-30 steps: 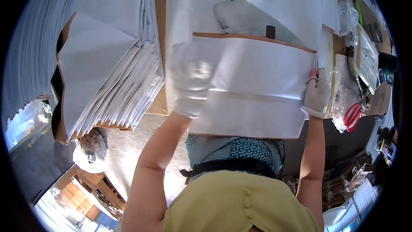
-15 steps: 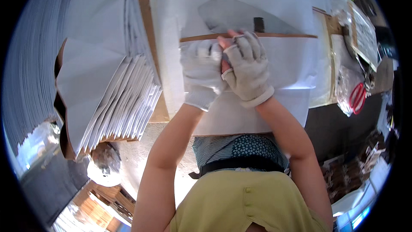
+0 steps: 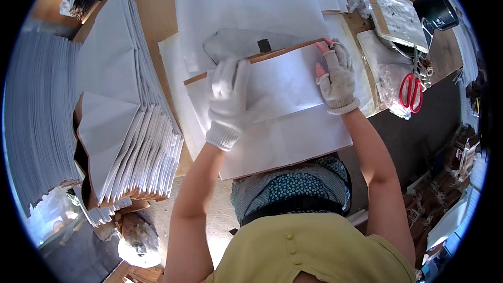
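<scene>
A large white paper sheet with a brown underside [image 3: 285,141] lies before me, its near part folded up into a flap with a brown far edge. My left hand [image 3: 229,91], in a white knitted glove, rests at the left part of the flap. Its fingers are stretched out and slightly blurred. On the flap's right end lies my right hand [image 3: 338,76], in a glove that leaves some fingertips bare. Its fingers are extended, with the thumb apart. Just beyond the flap is a flat grey plate [image 3: 233,42] bearing a black patch.
To the left stand a stack of folded white paper pieces [image 3: 112,152] and a tall pile of sheets [image 3: 39,115]. On the right are red-handled scissors [image 3: 411,93], clear plastic wrapping [image 3: 390,81], a flat packet [image 3: 395,13] and a black cup-like object [image 3: 436,9].
My hands, close together on the flap before, have moved apart, left hand leftward and right hand rightward. The folded sheet now lies more tilted, and the whole view has shifted.
</scene>
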{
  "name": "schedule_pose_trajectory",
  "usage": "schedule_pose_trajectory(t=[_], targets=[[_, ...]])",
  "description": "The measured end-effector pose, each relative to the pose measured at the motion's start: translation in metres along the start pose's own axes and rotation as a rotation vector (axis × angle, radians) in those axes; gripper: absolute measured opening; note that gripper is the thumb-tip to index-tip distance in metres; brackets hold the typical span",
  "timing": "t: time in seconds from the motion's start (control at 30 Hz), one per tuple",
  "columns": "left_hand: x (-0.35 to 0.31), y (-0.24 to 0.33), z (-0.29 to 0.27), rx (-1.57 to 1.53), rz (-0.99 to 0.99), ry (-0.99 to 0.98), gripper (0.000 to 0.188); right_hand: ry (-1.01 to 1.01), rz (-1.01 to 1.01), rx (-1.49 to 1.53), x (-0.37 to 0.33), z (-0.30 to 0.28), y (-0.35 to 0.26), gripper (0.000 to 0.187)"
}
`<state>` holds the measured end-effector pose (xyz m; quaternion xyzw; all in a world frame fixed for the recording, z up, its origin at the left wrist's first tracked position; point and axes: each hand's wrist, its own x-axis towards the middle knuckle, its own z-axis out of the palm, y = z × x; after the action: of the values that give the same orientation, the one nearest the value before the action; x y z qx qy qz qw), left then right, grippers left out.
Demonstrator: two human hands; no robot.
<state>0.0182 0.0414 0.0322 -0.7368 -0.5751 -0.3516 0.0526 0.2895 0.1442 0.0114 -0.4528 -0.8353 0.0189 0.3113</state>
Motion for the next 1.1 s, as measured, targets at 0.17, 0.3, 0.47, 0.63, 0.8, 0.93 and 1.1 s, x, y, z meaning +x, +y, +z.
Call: schedule_pose_trajectory(t=[0.17, 0.3, 0.47, 0.63, 0.8, 0.93, 1.1], targets=[[0.033, 0.025, -0.042, 0.009, -0.07, -0.249, 0.055, 0.061, 0.011, 0.096, 0.026, -0.051, -0.023, 0.034], [0.014, 0.059, -0.079, 0.092, 0.09, -0.194, 0.052, -0.099, -0.308, 0.209, 0.049, -0.097, -0.06, 0.018], [-0.015, 0.121, -0.098, 0.097, 0.093, -0.228, 0.027, -0.324, -0.289, 0.033, 0.044, -0.115, -0.07, 0.018], [-0.063, 0.143, -0.077, 0.058, 0.015, -0.909, 0.026, -0.296, -0.19, 0.203, 0.027, -0.128, -0.059, 0.016], [0.023, 0.123, -0.001, 0.152, 0.054, -0.976, 0.022, -0.324, 0.023, 0.216, -0.008, -0.102, 0.023, 0.019], [0.049, 0.124, 0.055, 0.014, -0.024, -1.063, 0.031, -0.389, 0.123, -0.043, -0.061, -0.076, 0.052, 0.012], [0.006, 0.072, 0.101, -0.384, -0.227, -1.243, 0.058, -0.206, 0.305, 0.0, -0.088, -0.081, 0.052, 0.013]])
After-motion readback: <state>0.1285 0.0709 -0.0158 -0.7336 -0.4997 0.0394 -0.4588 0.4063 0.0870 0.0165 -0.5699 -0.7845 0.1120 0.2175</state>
